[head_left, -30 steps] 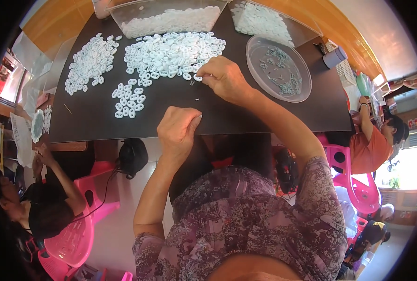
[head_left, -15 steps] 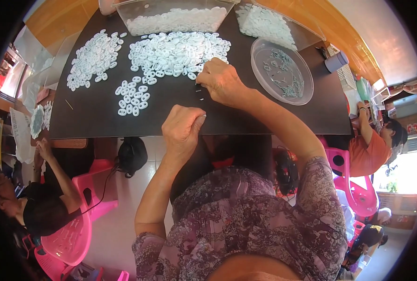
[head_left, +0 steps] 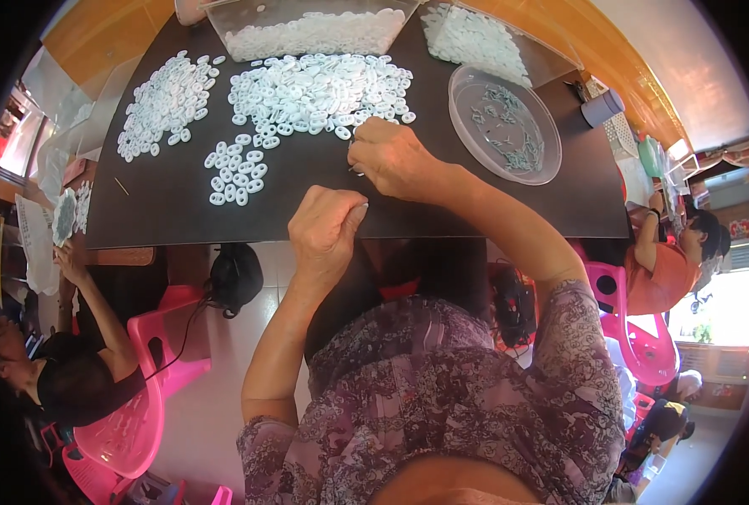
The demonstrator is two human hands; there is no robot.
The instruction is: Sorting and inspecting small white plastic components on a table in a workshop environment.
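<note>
My left hand (head_left: 326,229) is closed near the table's front edge, thumb pressed to the forefinger. A tiny white tip of a piece (head_left: 365,204) shows at its fingertips; the rest is hidden. Just beyond it, my right hand (head_left: 398,160) is bent down to the tabletop with its fingers pinched together. Small bits lie under those fingertips, and whatever they grip is hidden. White oval pieces with two holes form a large pile (head_left: 320,91) beyond my hands. A smaller cluster of the same ovals (head_left: 238,172) lies left of my hands.
Another pile of white ovals (head_left: 168,101) spreads at the left. A round clear tray (head_left: 517,176) with small grey-green pieces stands at the right. Clear boxes of white pieces line the back. A grey cup (head_left: 602,108) is at the far right; people sit on both sides.
My right hand has come slightly nearer to me, now covering small bits that lay visible on the table. The left hand stays closed in about the same place.
</note>
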